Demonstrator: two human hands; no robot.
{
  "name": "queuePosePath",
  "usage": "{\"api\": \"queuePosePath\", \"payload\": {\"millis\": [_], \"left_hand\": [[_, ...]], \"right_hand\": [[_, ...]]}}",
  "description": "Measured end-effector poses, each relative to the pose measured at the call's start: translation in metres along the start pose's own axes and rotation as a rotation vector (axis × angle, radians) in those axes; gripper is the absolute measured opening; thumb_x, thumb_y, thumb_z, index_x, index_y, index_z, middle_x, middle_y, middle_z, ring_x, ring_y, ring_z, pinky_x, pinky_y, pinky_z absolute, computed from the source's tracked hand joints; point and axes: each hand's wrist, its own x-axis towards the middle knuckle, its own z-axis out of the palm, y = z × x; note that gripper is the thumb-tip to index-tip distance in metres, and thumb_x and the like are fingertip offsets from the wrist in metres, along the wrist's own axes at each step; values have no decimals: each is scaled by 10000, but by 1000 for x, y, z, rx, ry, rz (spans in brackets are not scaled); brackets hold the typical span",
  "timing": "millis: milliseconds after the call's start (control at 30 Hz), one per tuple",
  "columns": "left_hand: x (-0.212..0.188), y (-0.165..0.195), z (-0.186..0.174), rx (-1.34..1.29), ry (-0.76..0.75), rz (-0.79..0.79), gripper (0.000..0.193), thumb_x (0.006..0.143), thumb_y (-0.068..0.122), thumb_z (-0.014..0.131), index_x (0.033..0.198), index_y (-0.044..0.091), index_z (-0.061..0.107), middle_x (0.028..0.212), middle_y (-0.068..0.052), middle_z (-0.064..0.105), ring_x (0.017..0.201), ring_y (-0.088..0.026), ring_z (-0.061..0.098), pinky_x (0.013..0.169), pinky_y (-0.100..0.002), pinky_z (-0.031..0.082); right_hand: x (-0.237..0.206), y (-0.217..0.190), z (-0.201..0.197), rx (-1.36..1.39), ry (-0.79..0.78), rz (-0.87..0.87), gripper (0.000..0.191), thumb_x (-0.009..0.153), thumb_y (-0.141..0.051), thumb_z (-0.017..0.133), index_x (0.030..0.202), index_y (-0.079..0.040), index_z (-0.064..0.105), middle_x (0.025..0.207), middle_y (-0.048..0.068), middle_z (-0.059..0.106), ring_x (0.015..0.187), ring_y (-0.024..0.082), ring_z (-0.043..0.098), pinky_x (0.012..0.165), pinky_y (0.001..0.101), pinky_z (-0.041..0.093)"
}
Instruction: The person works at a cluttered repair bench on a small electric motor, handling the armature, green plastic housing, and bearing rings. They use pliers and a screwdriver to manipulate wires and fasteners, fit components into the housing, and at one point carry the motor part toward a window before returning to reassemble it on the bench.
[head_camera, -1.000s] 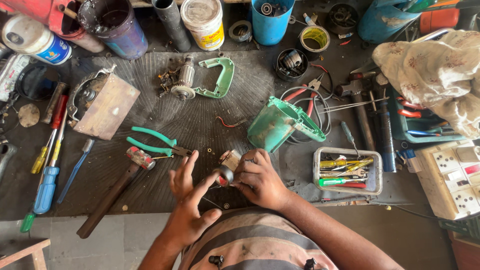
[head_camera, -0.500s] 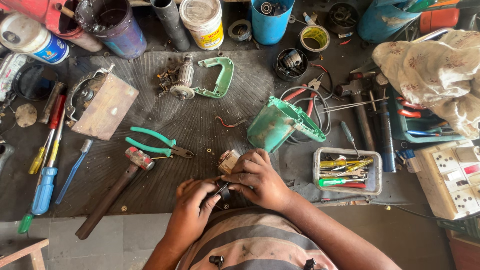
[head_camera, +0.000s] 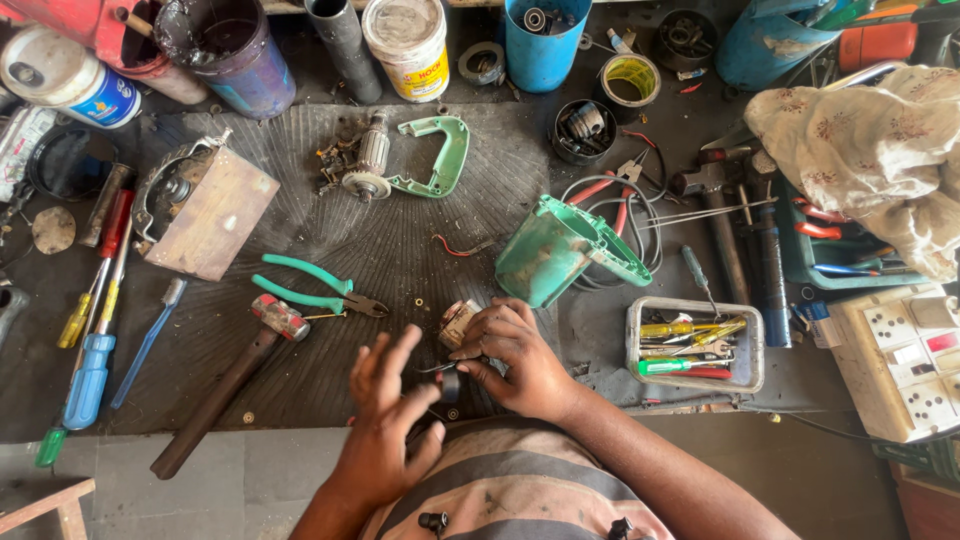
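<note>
The right hand (head_camera: 515, 360) pinches a small dark part (head_camera: 450, 383) just above the mat's (head_camera: 400, 260) near edge; the left hand (head_camera: 385, 420) hovers beside, fingers spread. The green housing (head_camera: 560, 250) and motor core (head_camera: 370, 160) lie apart, so reassembly looks far off.

The small dark part (head_camera: 450, 383) pinched in the right hand (head_camera: 520, 360) is mostly covered by fingers, so its shape cannot be told. The beige round piece (head_camera: 457, 322) just behind that hand is half hidden. The red metal casing (head_camera: 70, 25) is cut off at the top-left edge.
</note>
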Motion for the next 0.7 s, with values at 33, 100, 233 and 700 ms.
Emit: {"api": "queuePosePath", "payload": {"millis": [33, 100, 233, 700], "left_hand": [[-1, 0, -1, -62, 1, -4, 323, 748, 282, 716, 961, 42, 681, 1588, -244, 327, 1457, -500, 281, 1208, -626, 104], [-3, 0, -3, -186, 2, -17, 433, 792, 408, 695, 996, 26, 678, 1626, -200, 309, 1504, -465, 276, 1263, -617, 71], [1, -6, -3, -432, 72, -85, 815, 968, 717, 496, 1298, -15, 640, 1663, -256, 251, 1538, -443, 249, 1233, -573, 145], [9, -3, -1, 44, -56, -246, 564, 763, 579, 769, 1077, 116, 692, 934, -62, 632, 870, -282, 557, 859, -446, 334]], "right_hand": [[1, -1, 1, -25, 0, 23, 194, 817, -134, 823, 996, -112, 751, 983, 16, 671, 1060, 229, 631, 1090, 487, 368], [2, -3, 2, -73, -4, 72, 181, 798, -128, 830, 959, -122, 750, 946, 2, 669, 1025, 213, 635, 1075, 481, 369], [5, -2, 0, -115, -7, 18, 169, 802, -120, 827, 935, -124, 722, 954, 3, 668, 1048, 219, 623, 1070, 488, 357], [-2, -2, -5, -142, -86, -23, 352, 822, -186, 811, 1157, -94, 752, 972, 27, 630, 1021, 234, 620, 1070, 555, 304]]}}
